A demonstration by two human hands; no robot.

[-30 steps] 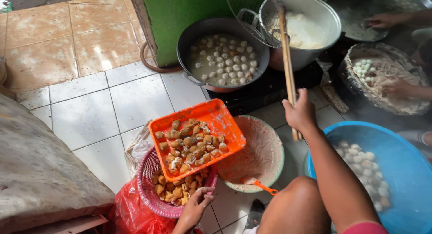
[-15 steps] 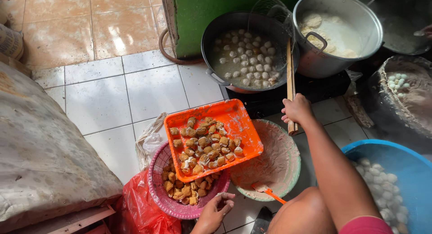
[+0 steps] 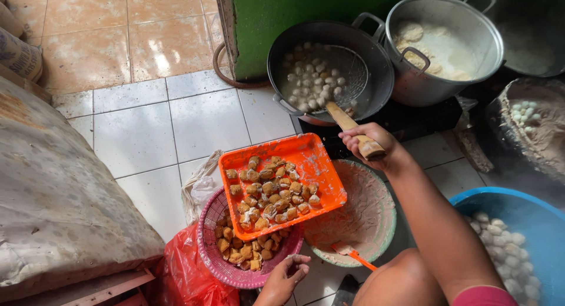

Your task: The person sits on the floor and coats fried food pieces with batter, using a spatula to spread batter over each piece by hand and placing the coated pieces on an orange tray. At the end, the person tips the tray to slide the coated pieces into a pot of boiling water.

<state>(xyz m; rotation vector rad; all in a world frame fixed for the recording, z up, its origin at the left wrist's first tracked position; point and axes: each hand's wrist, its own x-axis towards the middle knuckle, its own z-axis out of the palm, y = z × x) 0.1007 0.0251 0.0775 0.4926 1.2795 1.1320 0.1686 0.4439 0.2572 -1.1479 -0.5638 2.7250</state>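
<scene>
now right hand [image 3: 368, 142] grips wooden-handled skimmer [image 3: 346, 82] — left hand [image 3: 286, 275] touches pink basket [image 3: 215, 265].

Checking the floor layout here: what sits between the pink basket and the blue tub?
In the head view, a round bowl smeared with batter lies between the pink basket and the blue tub, with an orange spatula inside.

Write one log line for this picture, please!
right hand: holds skimmer handle in black pot | left hand: at pink basket
</scene>
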